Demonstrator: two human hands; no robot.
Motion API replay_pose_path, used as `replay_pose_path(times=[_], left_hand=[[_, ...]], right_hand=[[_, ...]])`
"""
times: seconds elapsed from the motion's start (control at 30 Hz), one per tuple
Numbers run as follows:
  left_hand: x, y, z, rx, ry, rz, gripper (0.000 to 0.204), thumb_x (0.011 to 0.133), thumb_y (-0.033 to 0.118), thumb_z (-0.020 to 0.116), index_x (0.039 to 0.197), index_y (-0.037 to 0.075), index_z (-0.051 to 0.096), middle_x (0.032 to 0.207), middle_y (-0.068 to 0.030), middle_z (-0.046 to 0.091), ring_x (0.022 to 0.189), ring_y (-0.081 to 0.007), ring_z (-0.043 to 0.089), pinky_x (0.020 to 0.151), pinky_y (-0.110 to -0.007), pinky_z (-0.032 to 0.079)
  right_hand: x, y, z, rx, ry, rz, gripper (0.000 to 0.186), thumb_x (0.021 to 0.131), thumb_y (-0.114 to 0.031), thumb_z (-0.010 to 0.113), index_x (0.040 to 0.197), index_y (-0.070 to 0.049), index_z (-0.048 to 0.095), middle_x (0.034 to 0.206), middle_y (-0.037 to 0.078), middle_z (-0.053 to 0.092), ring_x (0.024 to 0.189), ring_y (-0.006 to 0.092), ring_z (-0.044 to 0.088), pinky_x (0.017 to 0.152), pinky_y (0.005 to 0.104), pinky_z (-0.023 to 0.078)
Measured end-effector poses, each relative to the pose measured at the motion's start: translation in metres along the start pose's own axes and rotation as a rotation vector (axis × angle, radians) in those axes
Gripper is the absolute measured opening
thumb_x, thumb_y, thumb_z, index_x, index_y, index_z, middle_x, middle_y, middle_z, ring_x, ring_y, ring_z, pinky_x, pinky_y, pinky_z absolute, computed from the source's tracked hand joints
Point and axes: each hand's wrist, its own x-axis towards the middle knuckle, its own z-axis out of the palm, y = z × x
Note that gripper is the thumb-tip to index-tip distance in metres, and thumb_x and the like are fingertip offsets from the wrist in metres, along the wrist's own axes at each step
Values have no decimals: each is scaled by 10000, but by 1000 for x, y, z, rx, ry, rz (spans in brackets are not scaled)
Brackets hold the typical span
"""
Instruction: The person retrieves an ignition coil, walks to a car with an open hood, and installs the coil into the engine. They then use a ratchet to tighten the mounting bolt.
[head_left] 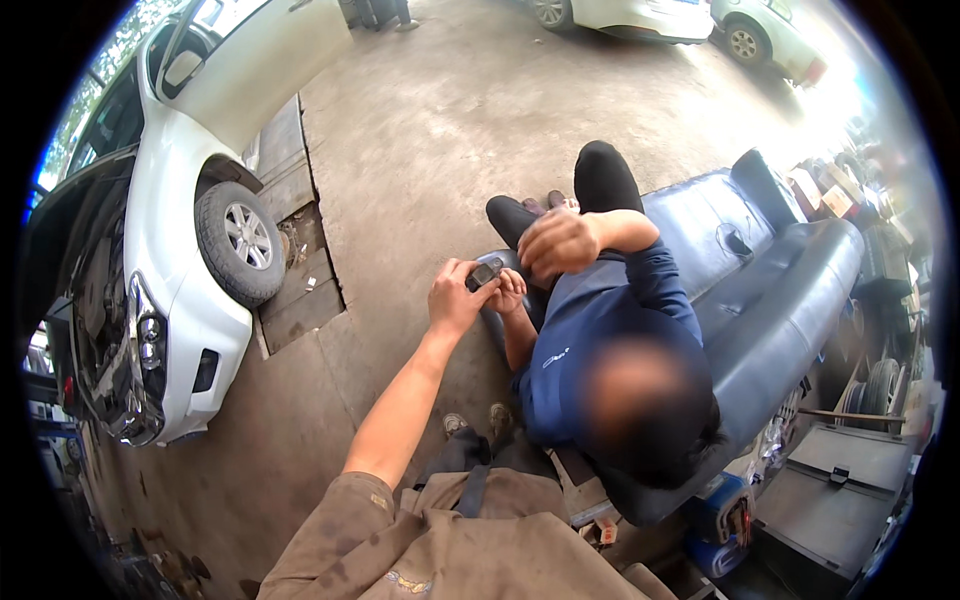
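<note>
My left hand (455, 297) is stretched out ahead, its fingers and thumb closed around a small black boxy object (484, 275). Its exact kind is too small to make out. Close beside it is the hand (509, 291) of a person seated on a dark blue sofa; whether that hand touches the object I cannot tell. The person's other hand (560, 243) is raised just to the right, slightly blurred. They wear a dark blue top (600, 310) and black trousers. My right hand is out of view.
On the left stands a white car (190, 260), hood up and door open, beside a floor pit (305, 270). The blue sofa (780, 300) fills the right. Behind it are a grey metal case (835, 490) and cluttered shelves. More white cars (640, 18) are parked at the back.
</note>
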Motion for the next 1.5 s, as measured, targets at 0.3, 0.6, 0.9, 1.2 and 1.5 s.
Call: replay_pose_path(times=[0.3,0.6,0.9,1.2,1.5], left_hand=[[-47,19,-90,-57,77,86,372,737,290,841,994,53,716,925,-81,643,826,-282,643,740,-390,529],[-174,-47,-255,-160,309,-237,316,760,228,840,976,40,708,904,-57,638,810,-215,620,722,-344,499],[-386,-214,-458,-1571,1235,-715,207,997,288,615,1083,102,649,921,-39,660,813,-159,609,683,-294,468],[-563,-347,-669,-2008,1444,-561,398,1045,392,472,1220,45,561,1053,-95,603,916,-223,582,732,-346,447],[-707,-605,-912,-1911,1391,-143,391,939,304,667,1258,90,592,1217,-98,629,1063,-246,589,877,-395,454]], right_hand=[[-5,41,19,-248,228,487,571,825,-150,711,1352,-8,543,1345,267,522,1192,427,564,962,501,484],[75,-32,233,-54,480,1366,551,847,-182,694,1347,0,547,1299,256,561,1177,409,580,961,474,485],[228,-27,428,133,116,1677,537,870,-214,677,1342,8,551,1254,244,600,1162,390,596,960,447,486],[475,16,680,476,-465,1728,527,892,-246,660,1336,17,555,1208,233,639,1147,372,611,960,420,488],[722,99,1009,396,-1029,1840,379,919,-347,612,1093,-11,626,917,156,709,829,273,669,690,400,505]])
